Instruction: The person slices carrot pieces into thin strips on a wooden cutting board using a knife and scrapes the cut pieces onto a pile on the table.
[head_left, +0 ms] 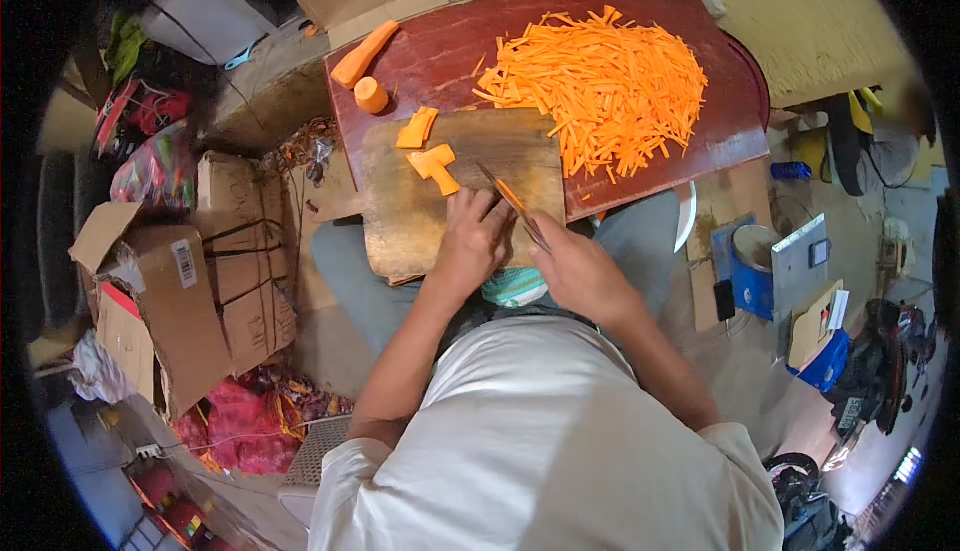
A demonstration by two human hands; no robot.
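My right hand (pixel 582 269) is closed round the handle of a knife (pixel 487 173), its blade slanting up and left over the wooden cutting board (pixel 400 226). A strip of orange carrot (pixel 512 197) shows along the blade. Beside it, the curled fingers of my left hand (pixel 474 239) press down on the board; what lies under them is hidden. Flat carrot slices (pixel 434 167) rest just beyond those fingertips, with another carrot slice (pixel 417 128) farther up. A large heap of carrot sticks (pixel 610 86) spreads to the board's upper right.
The red table (pixel 440 66) bears a peeled carrot (pixel 363 55) and a short carrot chunk (pixel 371 96) at its upper left. Cardboard boxes (pixel 170 291) stand on the left, above a red mesh sack (pixel 250 426). To the right sits a blue container (pixel 752 276).
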